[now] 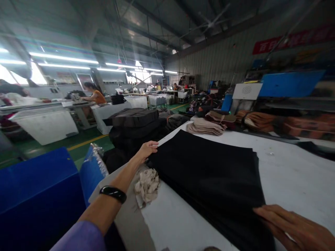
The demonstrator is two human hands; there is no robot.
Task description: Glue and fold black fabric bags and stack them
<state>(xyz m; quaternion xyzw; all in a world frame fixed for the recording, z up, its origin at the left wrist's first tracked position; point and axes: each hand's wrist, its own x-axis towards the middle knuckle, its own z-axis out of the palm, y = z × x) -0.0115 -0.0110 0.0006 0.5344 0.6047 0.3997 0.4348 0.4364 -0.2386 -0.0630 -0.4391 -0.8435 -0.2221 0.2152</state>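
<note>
A stack of black fabric sheets [209, 167] lies across the white tabletop [293, 170], its layers showing along the near edge. At the stack's far left corner, my left hand [147, 151] has its fingers closed on the fabric's edge. My right hand [293, 223] grips the near right edge of the same stack, with the fingers on top and the thumb lower down, partly hidden. Just below my left hand sits a crumpled beige cloth scrap [148, 186]. A black bangle [113, 193] circles my left wrist.
Folded beige fabric [206, 126] and brown fabric bundles [258, 120] line the table's far side. Beyond its left edge are dark fabric piles [133, 118] and a blue box [36, 177]. A person in orange [96, 96] sits at a workstation farther back, near white bins [47, 122].
</note>
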